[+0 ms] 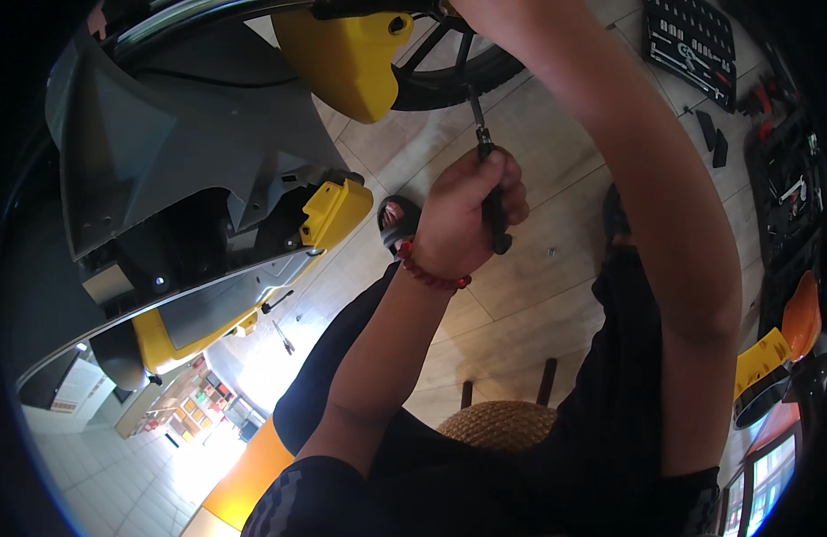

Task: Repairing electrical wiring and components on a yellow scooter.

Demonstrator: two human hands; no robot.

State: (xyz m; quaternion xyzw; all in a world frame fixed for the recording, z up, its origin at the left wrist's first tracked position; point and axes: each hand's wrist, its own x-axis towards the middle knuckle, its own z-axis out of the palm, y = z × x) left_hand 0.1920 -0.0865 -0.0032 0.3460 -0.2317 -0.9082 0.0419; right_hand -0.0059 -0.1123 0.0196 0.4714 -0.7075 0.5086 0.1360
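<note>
My left hand (pixel 479 210), with a red bead bracelet on the wrist, is closed round the black handle of a slim hand tool (pixel 494 219). The tool's metal shaft points up toward the black-spoked wheel (pixel 445 88) of a motorbike or scooter; its exact kind is unclear. Reaching across from the right, my right arm ends at the top edge, where my right hand (pixel 489 12) is mostly cut off and its fingers are hidden. A yellow body panel (pixel 346 67) hangs beside the wheel. Large grey panelling (pixel 190 125) fills the upper left.
An open socket-set case (pixel 691 54) lies at the far right, above a second black tool tray (pixel 789 197). Two dark flat pieces (pixel 713 139) lie on the tiled floor. Pliers-like tool (pixel 284 338) rests at left. A woven stool (pixel 498 422) is beneath me.
</note>
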